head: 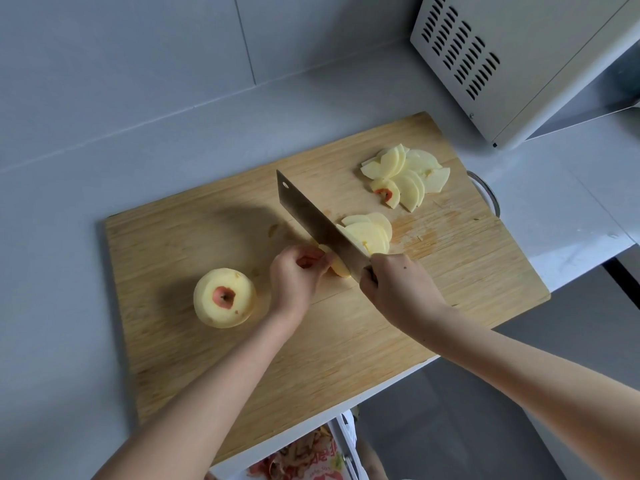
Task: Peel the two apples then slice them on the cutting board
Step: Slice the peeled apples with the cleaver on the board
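Peeling looks done, slicing roughly half: my left hand (294,276) pinches the first apple's last piece (338,269) on the cutting board (346,348), my right hand (396,287) grips the cleaver (311,216) through it, slices (405,178) lie beyond, and the second apple (224,298) sits whole.

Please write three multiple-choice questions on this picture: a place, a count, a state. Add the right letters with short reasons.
1. Where does the whole peeled apple stand? A) on the cutting board's left part B) beside the microwave C) in the peel bag
2. How many heaps of slices lie right of the cleaver? A) one B) two C) four
3. What does the right hand do? A) lies open B) grips the cleaver C) holds a peeler
Answers: A, it stands on the board; B, a near heap and a far heap; B, its fingers curl round it.
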Action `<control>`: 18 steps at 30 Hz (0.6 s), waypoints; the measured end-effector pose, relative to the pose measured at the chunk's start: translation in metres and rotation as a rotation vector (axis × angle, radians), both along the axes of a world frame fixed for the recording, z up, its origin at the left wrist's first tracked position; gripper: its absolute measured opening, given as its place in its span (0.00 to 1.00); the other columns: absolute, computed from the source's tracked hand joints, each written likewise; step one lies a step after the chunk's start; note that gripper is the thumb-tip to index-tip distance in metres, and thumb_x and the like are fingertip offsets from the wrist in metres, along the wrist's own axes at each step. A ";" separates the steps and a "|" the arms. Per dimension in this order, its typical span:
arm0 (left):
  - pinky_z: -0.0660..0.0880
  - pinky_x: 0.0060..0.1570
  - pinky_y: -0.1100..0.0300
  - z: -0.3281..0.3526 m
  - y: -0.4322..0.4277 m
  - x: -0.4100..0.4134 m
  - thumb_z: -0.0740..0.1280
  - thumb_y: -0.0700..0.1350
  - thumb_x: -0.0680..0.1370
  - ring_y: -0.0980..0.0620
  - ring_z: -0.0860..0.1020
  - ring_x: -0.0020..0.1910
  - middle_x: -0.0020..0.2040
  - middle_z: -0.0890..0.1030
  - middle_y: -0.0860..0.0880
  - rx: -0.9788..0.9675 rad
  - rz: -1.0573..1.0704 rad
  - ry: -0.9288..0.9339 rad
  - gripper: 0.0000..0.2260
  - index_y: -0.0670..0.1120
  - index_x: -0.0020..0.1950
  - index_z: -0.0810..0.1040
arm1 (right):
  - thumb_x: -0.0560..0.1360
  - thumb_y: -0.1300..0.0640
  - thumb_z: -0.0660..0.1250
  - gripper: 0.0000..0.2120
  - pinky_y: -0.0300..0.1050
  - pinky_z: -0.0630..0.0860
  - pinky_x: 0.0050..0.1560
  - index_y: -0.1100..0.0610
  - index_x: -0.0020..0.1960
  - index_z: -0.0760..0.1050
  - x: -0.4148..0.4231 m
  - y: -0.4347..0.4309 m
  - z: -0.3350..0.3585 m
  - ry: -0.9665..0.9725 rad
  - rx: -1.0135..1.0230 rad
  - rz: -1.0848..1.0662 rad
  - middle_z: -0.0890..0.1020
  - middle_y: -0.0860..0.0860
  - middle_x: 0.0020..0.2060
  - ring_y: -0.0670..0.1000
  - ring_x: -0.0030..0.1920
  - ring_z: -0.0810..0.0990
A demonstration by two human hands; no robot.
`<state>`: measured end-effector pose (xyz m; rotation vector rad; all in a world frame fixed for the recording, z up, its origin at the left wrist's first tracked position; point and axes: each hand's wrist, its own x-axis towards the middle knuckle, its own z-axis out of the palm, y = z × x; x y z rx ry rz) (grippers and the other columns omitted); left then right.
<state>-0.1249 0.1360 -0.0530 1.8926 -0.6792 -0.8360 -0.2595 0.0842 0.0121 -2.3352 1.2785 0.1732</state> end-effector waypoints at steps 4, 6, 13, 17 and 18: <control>0.78 0.43 0.56 0.000 0.000 0.000 0.76 0.43 0.70 0.50 0.82 0.39 0.36 0.83 0.50 0.021 0.024 0.015 0.09 0.54 0.34 0.78 | 0.79 0.57 0.57 0.16 0.39 0.58 0.25 0.53 0.33 0.60 0.004 0.001 -0.010 -0.019 0.011 -0.016 0.65 0.47 0.27 0.46 0.26 0.63; 0.79 0.43 0.56 0.000 -0.001 -0.001 0.76 0.44 0.70 0.51 0.82 0.40 0.36 0.83 0.50 0.028 0.023 0.021 0.09 0.54 0.35 0.78 | 0.80 0.56 0.57 0.18 0.38 0.57 0.25 0.52 0.31 0.58 0.002 0.001 -0.011 -0.033 0.009 -0.017 0.65 0.47 0.27 0.45 0.26 0.63; 0.78 0.45 0.59 -0.001 0.000 0.001 0.75 0.41 0.70 0.51 0.83 0.41 0.38 0.84 0.50 0.019 0.023 0.073 0.09 0.52 0.35 0.79 | 0.79 0.57 0.56 0.16 0.39 0.59 0.25 0.58 0.32 0.67 -0.012 -0.001 0.006 -0.106 -0.015 -0.033 0.68 0.49 0.26 0.47 0.24 0.63; 0.77 0.45 0.60 -0.001 -0.001 0.003 0.76 0.40 0.69 0.49 0.83 0.41 0.37 0.84 0.48 0.037 0.025 0.103 0.09 0.51 0.34 0.79 | 0.78 0.58 0.56 0.16 0.40 0.58 0.25 0.59 0.33 0.67 -0.018 0.001 0.017 -0.114 -0.045 -0.026 0.66 0.49 0.25 0.47 0.24 0.61; 0.77 0.45 0.60 0.000 -0.002 0.003 0.76 0.39 0.69 0.49 0.83 0.41 0.37 0.84 0.48 0.043 0.019 0.101 0.08 0.50 0.35 0.80 | 0.78 0.58 0.57 0.16 0.41 0.58 0.25 0.59 0.33 0.66 -0.019 0.001 0.019 -0.120 -0.054 -0.032 0.66 0.50 0.25 0.47 0.24 0.61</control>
